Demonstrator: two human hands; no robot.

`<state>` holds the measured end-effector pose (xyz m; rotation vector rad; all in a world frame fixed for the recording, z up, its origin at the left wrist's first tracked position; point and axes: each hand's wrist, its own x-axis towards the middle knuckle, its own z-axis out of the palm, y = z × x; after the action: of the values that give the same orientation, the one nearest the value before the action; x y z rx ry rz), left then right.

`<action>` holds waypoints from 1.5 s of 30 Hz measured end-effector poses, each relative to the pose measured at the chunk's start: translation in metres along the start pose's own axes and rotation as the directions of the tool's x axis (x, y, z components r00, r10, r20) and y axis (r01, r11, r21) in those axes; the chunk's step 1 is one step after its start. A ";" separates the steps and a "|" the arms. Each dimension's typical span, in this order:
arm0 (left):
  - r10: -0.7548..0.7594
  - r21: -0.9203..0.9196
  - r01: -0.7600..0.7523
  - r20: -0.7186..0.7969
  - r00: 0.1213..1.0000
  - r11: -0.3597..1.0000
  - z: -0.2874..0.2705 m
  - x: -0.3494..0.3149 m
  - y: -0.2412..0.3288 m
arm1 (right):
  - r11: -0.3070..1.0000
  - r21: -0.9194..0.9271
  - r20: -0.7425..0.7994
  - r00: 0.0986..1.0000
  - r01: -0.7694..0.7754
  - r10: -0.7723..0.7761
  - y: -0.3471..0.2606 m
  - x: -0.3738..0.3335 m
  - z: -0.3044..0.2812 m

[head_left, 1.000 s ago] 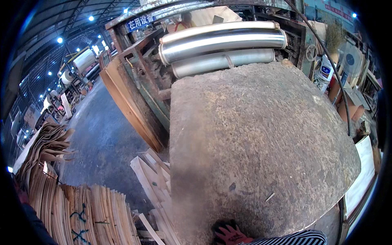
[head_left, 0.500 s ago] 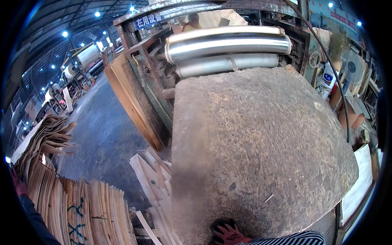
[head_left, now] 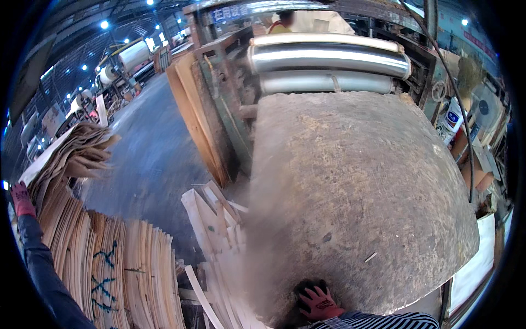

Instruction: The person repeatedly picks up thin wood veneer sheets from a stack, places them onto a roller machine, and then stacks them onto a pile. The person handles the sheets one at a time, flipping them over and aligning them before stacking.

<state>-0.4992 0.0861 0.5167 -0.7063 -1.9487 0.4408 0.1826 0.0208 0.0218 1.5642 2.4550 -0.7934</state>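
Note:
At the far left rim, my left hand in a red glove is against the end of a pale top sheet on a stack of thin wood veneer. How its fingers close there cannot be made out. My right hand, in a red glove with black fingertips, rests on the near edge of a worn, mottled brown table. Its fingers are spread and hold nothing. Beyond the table's far edge lie shiny metal rollers in a machine frame.
Wood strips lie between the veneer stack and the table. Tall boards lean by the machine frame. A dark cable hangs at the right, near a white bucket. Behind the rollers is another person.
The view has swung left, so the table and rollers appear further right. My left hand and forearm show more fully beside the veneer stack. My right hand stays at the table's near edge.

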 end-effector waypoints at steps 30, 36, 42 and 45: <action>0.190 0.060 -0.181 -0.192 0.963 0.982 -0.078 0.022 0.051 | 1.000 -0.005 -0.446 0.895 -0.028 0.022 -0.005 -0.001 0.024; 0.108 -0.011 -0.108 0.222 0.969 0.994 -0.061 0.008 0.046 | 0.946 -0.319 -0.374 0.908 0.066 -0.189 -0.014 -0.007 0.003; 0.210 0.030 -0.232 0.326 0.922 0.972 -0.128 -0.035 0.008 | 0.966 -0.227 -0.493 0.842 0.120 -0.221 -0.005 -0.011 0.014; 0.261 0.040 -0.267 0.120 0.958 0.963 -0.143 -0.081 -0.033 | 0.998 0.048 -0.470 0.883 0.032 -0.005 0.009 0.012 0.032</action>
<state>-0.3530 0.0098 0.5460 -0.9281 -1.9465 0.7099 0.1797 0.0178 -0.0134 1.9514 2.7932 -0.5304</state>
